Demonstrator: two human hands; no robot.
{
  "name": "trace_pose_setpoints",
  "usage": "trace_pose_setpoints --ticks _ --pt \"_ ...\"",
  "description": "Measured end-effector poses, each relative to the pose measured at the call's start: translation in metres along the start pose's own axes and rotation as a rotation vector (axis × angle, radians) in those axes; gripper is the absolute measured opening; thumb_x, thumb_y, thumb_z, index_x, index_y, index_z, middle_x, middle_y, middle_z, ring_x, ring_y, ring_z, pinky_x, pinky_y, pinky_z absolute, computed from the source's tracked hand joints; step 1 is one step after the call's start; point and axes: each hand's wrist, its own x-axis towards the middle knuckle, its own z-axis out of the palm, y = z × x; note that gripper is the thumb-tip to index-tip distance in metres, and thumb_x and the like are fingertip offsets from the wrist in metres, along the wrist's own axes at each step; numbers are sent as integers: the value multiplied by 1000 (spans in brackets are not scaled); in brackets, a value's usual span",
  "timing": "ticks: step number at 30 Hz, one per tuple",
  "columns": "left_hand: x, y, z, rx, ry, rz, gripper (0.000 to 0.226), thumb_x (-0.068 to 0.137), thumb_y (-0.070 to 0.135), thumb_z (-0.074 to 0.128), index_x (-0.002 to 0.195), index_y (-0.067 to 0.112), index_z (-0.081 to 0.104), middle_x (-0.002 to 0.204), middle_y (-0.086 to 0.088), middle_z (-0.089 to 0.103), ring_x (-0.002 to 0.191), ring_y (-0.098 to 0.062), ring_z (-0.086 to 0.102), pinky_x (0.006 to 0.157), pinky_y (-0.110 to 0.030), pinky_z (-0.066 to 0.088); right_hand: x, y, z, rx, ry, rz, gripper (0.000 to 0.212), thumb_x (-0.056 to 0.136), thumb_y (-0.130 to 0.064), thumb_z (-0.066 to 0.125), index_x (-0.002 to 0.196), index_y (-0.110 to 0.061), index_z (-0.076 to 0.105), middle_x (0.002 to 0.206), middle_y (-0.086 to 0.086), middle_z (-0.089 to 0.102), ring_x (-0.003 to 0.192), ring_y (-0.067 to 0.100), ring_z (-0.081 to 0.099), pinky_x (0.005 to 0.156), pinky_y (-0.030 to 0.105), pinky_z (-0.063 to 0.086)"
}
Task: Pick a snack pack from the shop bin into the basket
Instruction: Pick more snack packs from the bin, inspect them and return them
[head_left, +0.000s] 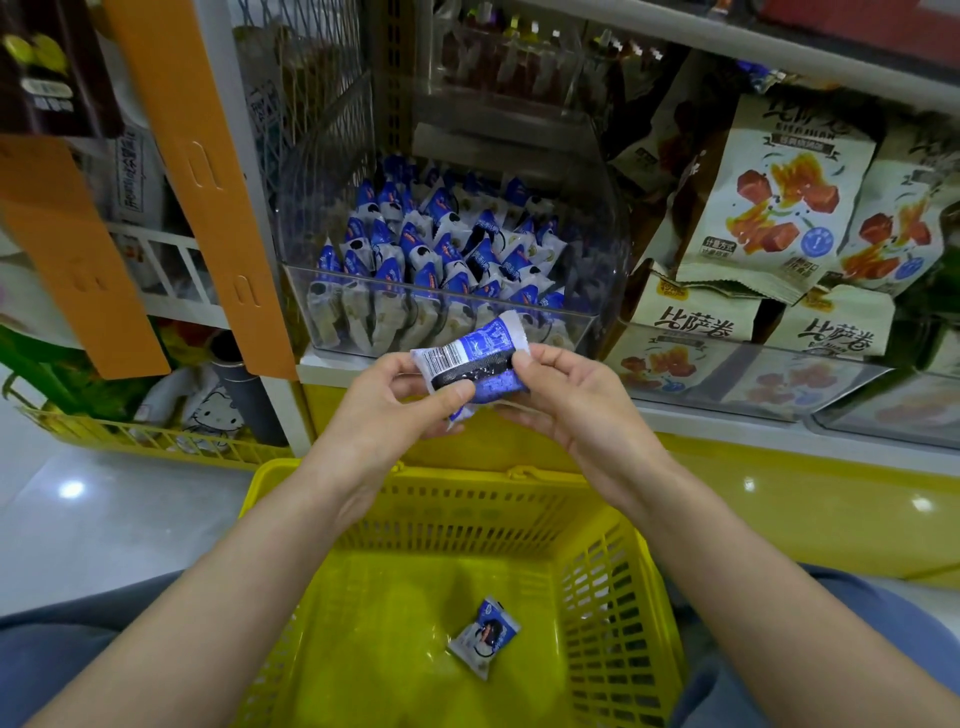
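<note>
Snack pack held in both hands above the yellow basket.
L hand & R hand each pinch one end of it, barcode side up, just in front of the clear bin, which is packed w/ rows of the same blue-white packs. A second pack lies on the basket floor. Cream bags fill the shelf bins to the R.

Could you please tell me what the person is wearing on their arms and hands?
Nothing that shows: the left hand and right hand are ungloved, without rings, watch or bracelet, and both forearms are bare with no sleeve in view.
</note>
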Motion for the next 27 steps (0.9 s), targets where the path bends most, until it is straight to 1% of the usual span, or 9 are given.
trace_pose_setpoints --ticks 3,6,8,11,14,18,20,24,27 --pt "0 3 -3 107 -38 64 30 76 7 70 104 9 57 91 -1 65 67 -5 66 59 -17 55 0 -1 -2 -185 73 -67 21 91 -25 54 100 -9 65 94 8 72 78 10 67 71 22 55" --pt "-1 4 -2 3 -117 4 39 69 23 69 104 9 60 95 -3 67 75 -9 67 62 -20 55 0 -2 -6 -194 132 -103 16 91 -22 55 93 -10 65 90 9 72 75 14 67 68 25 55" --pt "0 4 -4 -46 -121 -16 31 68 24 67 95 10 63 90 -4 69 73 -11 64 63 -22 55 -1 -3 -7 -162 153 -135 13 90 -20 56 90 -10 64 88 10 72 74 15 67 69 27 56" --pt "2 5 -9 58 -37 27 4 81 14 65 78 15 63 72 1 70 65 -6 63 62 -20 55 -1 -2 -5 -160 172 -211 10 90 -18 57 83 -15 64 79 2 72 69 8 66 63 20 55" --pt "7 6 -13 271 87 179 13 84 12 64 72 16 60 71 -2 62 61 -4 57 61 -20 52 -2 -1 -2 -245 191 -346 13 88 -15 60 76 -19 64 75 -5 68 69 1 62 63 13 48" --pt "11 5 -17 468 198 295 16 88 7 59 73 14 56 66 -4 53 57 -12 52 62 -34 51 -7 5 7 -401 105 -614 17 80 -7 67 77 -24 65 80 -11 65 78 0 61 73 14 49" --pt "11 3 -15 368 159 199 9 93 7 51 86 6 57 73 -10 57 53 -11 59 58 -30 54 -9 10 8 -540 66 -749 13 76 -5 70 80 -18 69 85 -7 66 84 4 62 78 20 51" --pt "7 8 -8 -219 -6 -110 38 100 32 33 97 5 58 80 -10 72 69 -17 70 62 -27 58 -10 16 6 -894 63 -927 7 74 -9 72 82 -10 72 88 0 68 86 12 58 76 26 47" --pt "3 11 -8 -308 -116 -132 38 94 38 44 100 6 62 87 -7 74 82 -19 70 66 -26 57 -10 20 6 -1162 32 -1052 7 74 -12 74 80 -10 73 87 3 68 82 22 58 67 31 48"
